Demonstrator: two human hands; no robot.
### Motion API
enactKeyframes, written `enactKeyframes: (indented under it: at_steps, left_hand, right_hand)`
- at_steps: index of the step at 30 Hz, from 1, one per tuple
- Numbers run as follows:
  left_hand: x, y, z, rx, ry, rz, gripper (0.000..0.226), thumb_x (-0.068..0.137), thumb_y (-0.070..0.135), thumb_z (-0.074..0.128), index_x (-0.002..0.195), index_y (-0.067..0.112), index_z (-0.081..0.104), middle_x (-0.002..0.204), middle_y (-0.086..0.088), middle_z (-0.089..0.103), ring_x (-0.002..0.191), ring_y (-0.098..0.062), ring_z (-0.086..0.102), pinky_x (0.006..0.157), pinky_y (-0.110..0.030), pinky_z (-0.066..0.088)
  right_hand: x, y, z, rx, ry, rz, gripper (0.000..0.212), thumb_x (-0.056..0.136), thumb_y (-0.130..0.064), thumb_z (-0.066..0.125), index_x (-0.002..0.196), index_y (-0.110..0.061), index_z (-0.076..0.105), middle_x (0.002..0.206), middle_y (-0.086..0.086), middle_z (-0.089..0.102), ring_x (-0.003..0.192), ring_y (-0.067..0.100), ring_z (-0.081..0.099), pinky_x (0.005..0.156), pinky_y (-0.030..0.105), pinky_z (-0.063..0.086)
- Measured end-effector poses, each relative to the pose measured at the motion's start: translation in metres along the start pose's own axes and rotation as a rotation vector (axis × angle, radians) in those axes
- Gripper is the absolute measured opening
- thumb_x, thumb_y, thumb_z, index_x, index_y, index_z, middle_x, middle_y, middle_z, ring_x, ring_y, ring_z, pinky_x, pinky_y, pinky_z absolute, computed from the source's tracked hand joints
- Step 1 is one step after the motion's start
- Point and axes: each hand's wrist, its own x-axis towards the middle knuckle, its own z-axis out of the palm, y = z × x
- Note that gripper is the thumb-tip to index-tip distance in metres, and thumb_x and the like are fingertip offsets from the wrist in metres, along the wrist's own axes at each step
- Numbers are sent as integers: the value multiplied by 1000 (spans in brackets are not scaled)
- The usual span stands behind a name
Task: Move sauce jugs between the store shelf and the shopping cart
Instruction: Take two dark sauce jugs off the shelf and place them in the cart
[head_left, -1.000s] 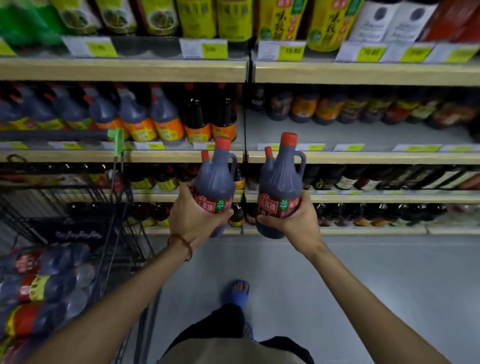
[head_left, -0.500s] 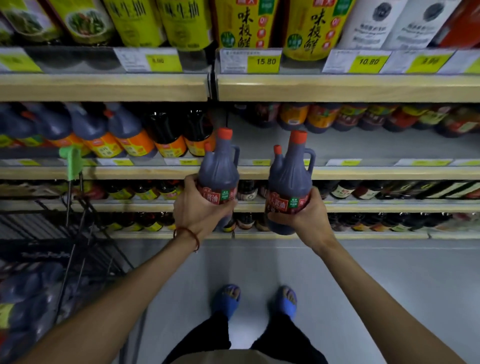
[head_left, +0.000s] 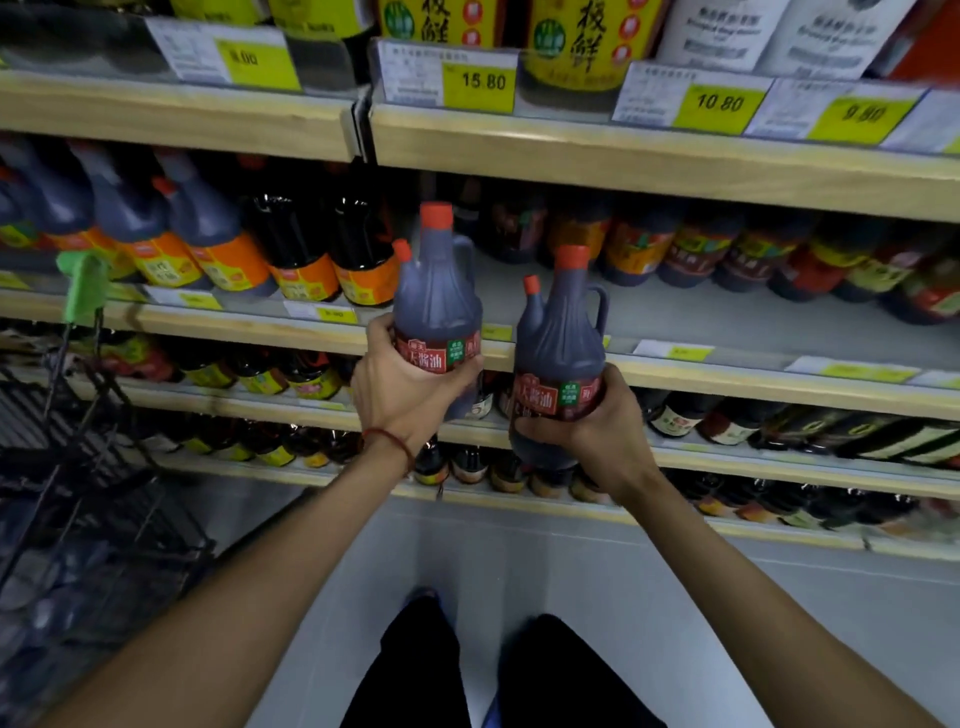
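Note:
I hold two dark sauce jugs with red caps and red labels, upright, in front of the store shelf (head_left: 727, 332). My left hand (head_left: 402, 389) grips the left jug (head_left: 436, 301) round its lower body; its cap reaches into the shelf opening. My right hand (head_left: 597, 421) grips the right jug (head_left: 563, 343) round its base, a little lower and just in front of the shelf's edge. The bare grey shelf board lies directly behind both jugs. The black wire shopping cart (head_left: 93, 467) stands at the left, with blurred jugs inside.
Jugs with orange labels (head_left: 208, 249) fill the same shelf to the left, and dark bottles (head_left: 727, 254) line its back right. Lower shelves hold small bottles. The shelf above carries yellow price tags. A green cart handle tip (head_left: 83, 286) sticks up at left.
Both jugs have risen and moved closer to the shelf, the left one higher than the right. I have stepped closer to the shelves, and the cart has slid further out at the left.

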Motion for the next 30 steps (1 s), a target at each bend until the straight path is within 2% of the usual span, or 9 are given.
enactKeyframes:
  at_steps: [2, 6, 10, 14, 17, 20, 23, 25, 30]
  left_hand:
    - [7, 2, 7, -54, 33, 19, 89, 52, 56, 94, 123, 25, 52, 109, 10, 67, 96, -13, 65, 82, -28, 53]
    - [30, 3, 24, -145, 81, 59, 88, 55, 49, 96, 125, 20, 52, 109, 9, 64, 97, -12, 63, 81, -25, 50]
    - [53, 0, 39, -177, 124, 99, 93, 52, 57, 92, 128, 22, 53, 117, 6, 68, 103, -14, 67, 88, -32, 56]
    - [71, 0, 48, -205, 119, 129, 93, 51, 62, 89, 128, 24, 53, 106, 10, 64, 98, -16, 67, 88, -39, 59]
    - [79, 3, 49, -241, 119, 153, 92, 53, 57, 93, 129, 22, 52, 107, 11, 63, 100, -14, 67, 86, -30, 57]
    - [90, 6, 49, -259, 120, 201, 95, 53, 53, 95, 130, 21, 50, 119, 5, 68, 105, -12, 65, 87, -26, 54]
    - [104, 7, 53, -253, 104, 203, 96, 55, 47, 97, 132, 16, 49, 123, 0, 66, 106, -11, 61, 88, -25, 51]
    - [113, 6, 61, -262, 102, 172, 95, 56, 40, 97, 132, 12, 48, 124, -3, 65, 110, -16, 62, 87, -22, 48]
    - [131, -9, 85, -312, 69, 129, 92, 54, 29, 98, 127, 8, 45, 120, -4, 63, 111, -22, 63, 84, -18, 43]
  right_hand:
    - [4, 3, 1, 23, 21, -10, 99, 45, -33, 104, 129, -21, 55, 116, -6, 72, 100, 14, 72, 85, 41, 64]
    - [15, 0, 4, 47, 36, -51, 92, 45, -34, 105, 123, -22, 58, 112, -6, 74, 97, 11, 73, 81, 36, 63]
    - [25, -3, 5, 96, 21, -108, 84, 53, -15, 102, 125, -15, 59, 110, -2, 75, 93, 8, 74, 75, 24, 59]
    - [35, -2, 7, 131, 20, -160, 88, 53, -8, 103, 128, -14, 59, 112, 1, 76, 99, 15, 75, 79, 28, 61]
    - [42, -5, 10, 142, 13, -171, 90, 49, -17, 102, 129, -15, 59, 112, 3, 77, 101, 19, 75, 83, 35, 63]
    - [45, -13, 10, 131, 8, -184, 93, 46, -24, 103, 128, -18, 59, 113, 0, 77, 102, 17, 74, 84, 34, 63]
    - [47, -20, 9, 116, 4, -200, 90, 52, -13, 104, 129, -15, 58, 113, 0, 76, 101, 15, 74, 83, 30, 62]
    - [51, -21, 10, 110, 6, -216, 84, 56, -7, 100, 129, -15, 58, 113, -1, 75, 100, 12, 74, 82, 26, 61]
    - [64, -11, 11, 77, 25, -226, 88, 53, -13, 103, 129, -16, 59, 113, -1, 76, 102, 13, 74, 85, 30, 61]
